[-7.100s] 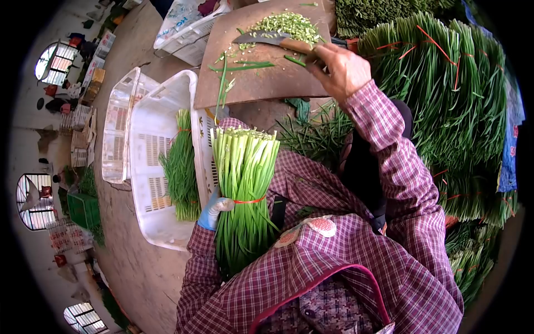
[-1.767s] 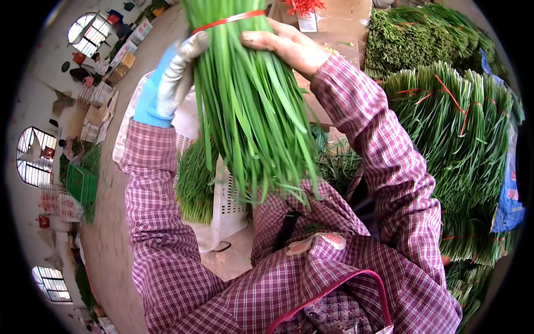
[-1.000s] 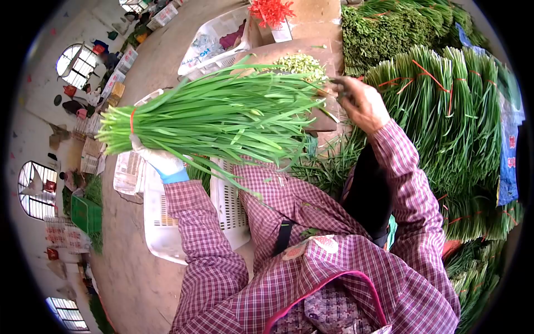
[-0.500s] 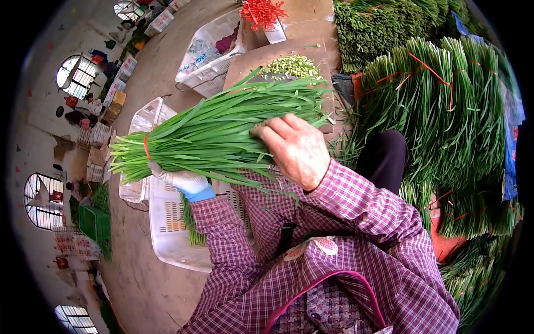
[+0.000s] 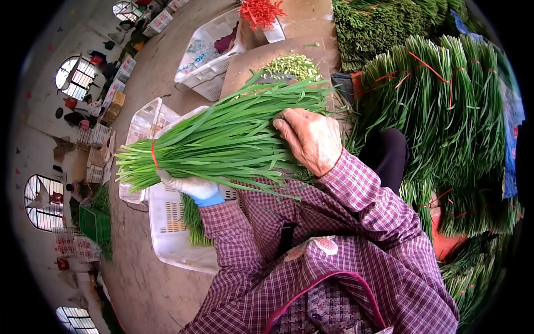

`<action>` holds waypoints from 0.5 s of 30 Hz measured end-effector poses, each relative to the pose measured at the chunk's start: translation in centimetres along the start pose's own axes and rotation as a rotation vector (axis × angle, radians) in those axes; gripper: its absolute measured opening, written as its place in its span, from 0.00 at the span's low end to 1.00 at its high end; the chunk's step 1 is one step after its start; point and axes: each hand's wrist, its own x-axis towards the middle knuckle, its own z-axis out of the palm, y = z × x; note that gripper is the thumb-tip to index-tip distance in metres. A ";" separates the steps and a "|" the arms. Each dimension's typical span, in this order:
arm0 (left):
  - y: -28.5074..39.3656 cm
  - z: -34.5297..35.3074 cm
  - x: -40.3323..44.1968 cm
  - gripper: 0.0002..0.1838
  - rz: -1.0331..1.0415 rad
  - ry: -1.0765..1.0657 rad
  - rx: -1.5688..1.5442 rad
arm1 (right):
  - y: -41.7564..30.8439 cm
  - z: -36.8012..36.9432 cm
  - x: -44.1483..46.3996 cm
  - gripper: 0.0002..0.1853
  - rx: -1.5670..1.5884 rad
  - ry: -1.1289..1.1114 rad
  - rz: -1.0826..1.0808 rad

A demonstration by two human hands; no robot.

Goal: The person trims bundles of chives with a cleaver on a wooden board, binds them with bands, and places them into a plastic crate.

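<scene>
A large bunch of green garlic chives lies across in front of me, its pale stem ends to the left and its long leaves fanning right. Near the stems a red tie circles it. My left hand, in a whitish glove with a blue cuff, supports the bunch from below beside the tie; most of its fingers are hidden under the stems. Bare and curled, my right hand is at the leaf side of the bunch with its fingers drawn together. Whatever is between those fingertips is hidden.
Tied chive bunches are stacked at the right. A board ahead carries chopped pale green bits. Red ties stand beyond it. White crates are at my left, one with chives inside, and a green crate stands farther off.
My right hand has moved right along the leaves, toward their tips, and its fingers are more curled. The bunch and my left hand have shifted slightly right and down.
</scene>
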 end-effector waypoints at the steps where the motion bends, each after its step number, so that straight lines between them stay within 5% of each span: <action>1: 0.0 0.3 -0.2 0.42 -0.029 -0.061 -0.041 | 0.1 0.0 0.0 0.11 0.000 0.000 0.001; 15: 0.1 -1.3 -1.1 0.33 0.033 0.103 -0.063 | -0.4 1.1 0.2 0.08 -0.137 0.003 0.001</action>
